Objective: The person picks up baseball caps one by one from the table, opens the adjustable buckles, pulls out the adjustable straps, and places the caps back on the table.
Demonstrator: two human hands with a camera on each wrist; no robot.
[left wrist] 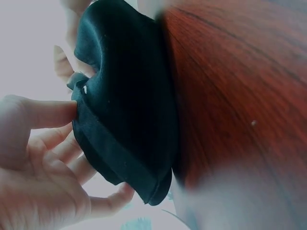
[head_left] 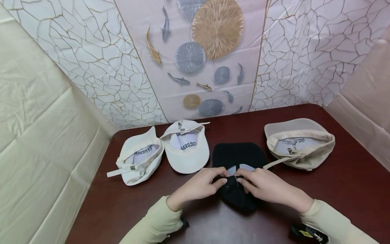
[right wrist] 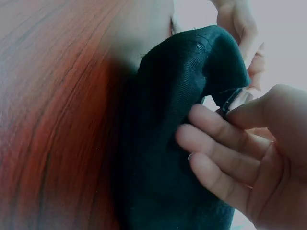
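A black baseball cap [head_left: 239, 152] lies upside down on the table before me, its brim pointing away. My left hand [head_left: 201, 184] pinches the cap's back edge between thumb and fingers. In the left wrist view the thumb of the left hand [left wrist: 48, 158] presses on the rim of the black fabric [left wrist: 129, 96]. From the other side, my right hand [head_left: 268, 184] pinches the cap's back close to the left fingertips. The right wrist view has the right hand [right wrist: 240, 148] with thumb and index finger at a narrow dark strap piece [right wrist: 225, 104], the other fingers against the fabric.
Two white caps, one at far left [head_left: 126, 144] and one beside it [head_left: 189, 164], lie upturned with straps showing. A beige cap [head_left: 297, 125] lies at the right, its strap end reaching near my right hand. All are on the dark red-brown table [head_left: 122, 210]; patterned cloth [head_left: 122, 67] hangs behind.
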